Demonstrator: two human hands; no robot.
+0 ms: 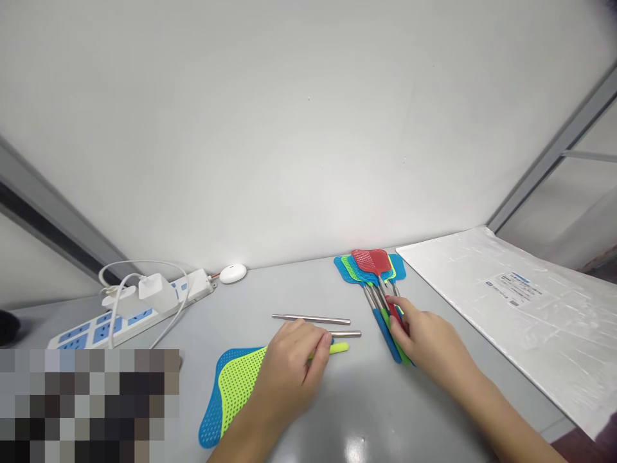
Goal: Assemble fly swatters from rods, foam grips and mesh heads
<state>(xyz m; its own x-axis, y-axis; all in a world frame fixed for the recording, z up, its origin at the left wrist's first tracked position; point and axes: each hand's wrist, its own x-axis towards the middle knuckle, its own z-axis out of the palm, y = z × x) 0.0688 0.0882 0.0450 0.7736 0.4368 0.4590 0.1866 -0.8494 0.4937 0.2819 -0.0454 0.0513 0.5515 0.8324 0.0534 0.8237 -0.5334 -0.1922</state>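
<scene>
My right hand (pixel 424 328) is closed on the red handle of a fly swatter with a red head (pixel 372 261). That swatter lies on top of a stack of fly swatters with blue and green heads (pixel 346 270), metal shafts and blue and green handles (pixel 387 335). At the front middle, my left hand (pixel 296 357) is closed around the neck of a yellow-green fly swatter head (pixel 241 379); a blue head (pixel 212 421) lies under it. Just beyond that hand are a metal rod (pixel 311 318) and a second rod (pixel 346 334), partly hidden by my fingers.
On the left lies a white power strip (pixel 139 319) with plugged-in chargers and looping white cables. A white oval case (pixel 232 273) sits by the wall. A large wrapped white panel (pixel 525 315) covers the right side of the grey table (pixel 366 411).
</scene>
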